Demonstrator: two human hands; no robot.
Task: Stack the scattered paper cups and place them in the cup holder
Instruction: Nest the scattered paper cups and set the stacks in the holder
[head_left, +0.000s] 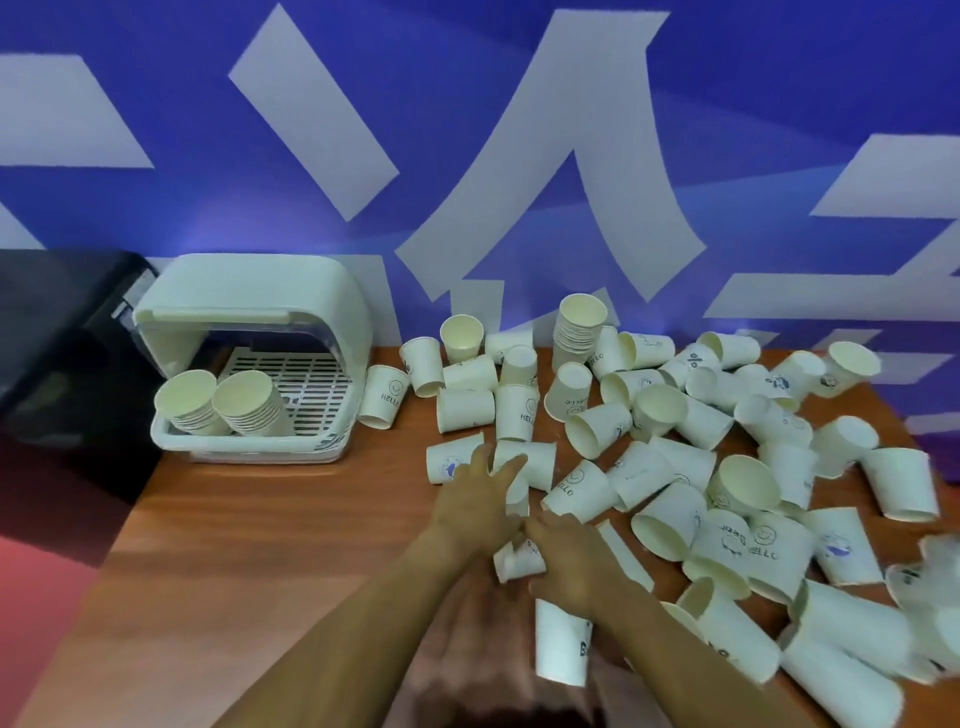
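Many white paper cups (670, 462) lie scattered over the right half of the wooden table (291, 519). The white cup holder (332, 312) stands at the back left with its lid up. Two cup stacks (249, 402) lean inside it. Another upright stack (576, 332) stands at the back of the pile. My left hand (478, 499) stretches straight fingers onto a lying cup (535, 460). My right hand (566, 556) curls its fingers and thumb round a small cup (517, 564) between the two hands. Another cup (561, 647) lies under my right wrist.
A black machine (57, 332) sits left of the holder, beyond the table's left edge. A blue wall with white shapes (571, 208) rises right behind the table. Bare wood shows in front of the holder. Crumpled clear plastic (935, 577) lies at the far right.
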